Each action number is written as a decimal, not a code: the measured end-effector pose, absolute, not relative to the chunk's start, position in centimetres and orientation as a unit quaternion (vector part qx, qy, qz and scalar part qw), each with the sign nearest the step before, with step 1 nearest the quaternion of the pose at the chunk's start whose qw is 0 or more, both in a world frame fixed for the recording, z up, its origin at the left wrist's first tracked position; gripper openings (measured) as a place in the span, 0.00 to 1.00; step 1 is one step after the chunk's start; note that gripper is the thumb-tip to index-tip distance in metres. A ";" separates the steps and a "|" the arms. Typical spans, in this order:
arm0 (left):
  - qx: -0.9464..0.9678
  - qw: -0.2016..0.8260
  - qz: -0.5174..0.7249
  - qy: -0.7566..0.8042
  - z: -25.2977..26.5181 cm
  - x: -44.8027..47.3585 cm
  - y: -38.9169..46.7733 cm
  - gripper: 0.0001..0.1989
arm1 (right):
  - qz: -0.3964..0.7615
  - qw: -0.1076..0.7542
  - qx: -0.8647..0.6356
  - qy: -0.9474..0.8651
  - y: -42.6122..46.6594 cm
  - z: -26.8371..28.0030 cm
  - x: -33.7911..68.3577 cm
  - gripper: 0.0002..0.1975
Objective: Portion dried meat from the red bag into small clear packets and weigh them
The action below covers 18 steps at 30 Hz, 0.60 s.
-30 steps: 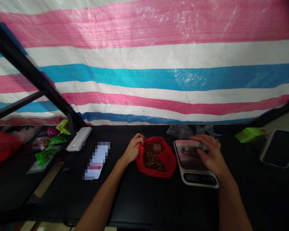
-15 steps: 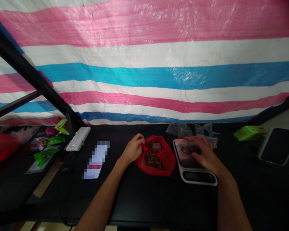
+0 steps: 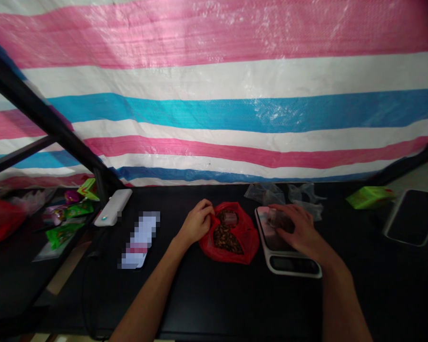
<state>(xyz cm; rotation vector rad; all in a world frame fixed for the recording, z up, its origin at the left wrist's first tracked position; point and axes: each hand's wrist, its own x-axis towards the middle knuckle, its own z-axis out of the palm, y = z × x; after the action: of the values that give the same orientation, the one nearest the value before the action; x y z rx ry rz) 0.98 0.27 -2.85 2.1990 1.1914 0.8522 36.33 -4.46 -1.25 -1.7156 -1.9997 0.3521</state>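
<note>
Red bag (image 3: 248, 235) sits open at lower centre of the frame, rim pinched in my left hand (image 3: 199, 221), while my right hand (image 3: 301, 228) curls round a clear packet (image 3: 276, 218) over the scale (image 3: 277, 244), whether gripping I cannot tell, so I'd hold that rim wide and touch lightly.

scale display (image 3: 294, 265) unreadable, phone screen (image 3: 141, 237) pixelated, far-left red bag (image 3: 2, 221) cropped

The bag (image 3: 245, 240) is red, the scale (image 3: 278, 244) white-edged, the sheet (image 3: 214, 111) striped pink, white and blue.
</note>
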 end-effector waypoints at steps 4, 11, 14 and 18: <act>0.804 0.252 0.314 0.437 -2.9 1.1 0.3 0.15 | 0.128 0.253 -0.613 -0.738 -4.2 -1.1 35.7 0.24; 0.812 0.246 0.301 0.436 -2.5 1.3 0.1 0.15 | 0.194 0.287 -0.512 -0.786 -5.6 1.0 30.0 0.25; 0.812 0.244 0.305 0.434 -2.4 1.3 0.1 0.15 | 0.216 0.259 -0.472 -0.815 -6.3 1.4 27.3 0.29; 0.813 0.243 0.304 0.434 -2.5 1.2 0.1 0.15 | 0.231 0.243 -0.446 -0.830 -6.4 1.0 25.6 0.29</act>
<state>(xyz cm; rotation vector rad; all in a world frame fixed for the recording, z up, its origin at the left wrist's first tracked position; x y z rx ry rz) 1.20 0.14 -2.53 2.2210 1.1854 0.8314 25.57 -6.39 1.00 -1.2198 -2.2681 0.6317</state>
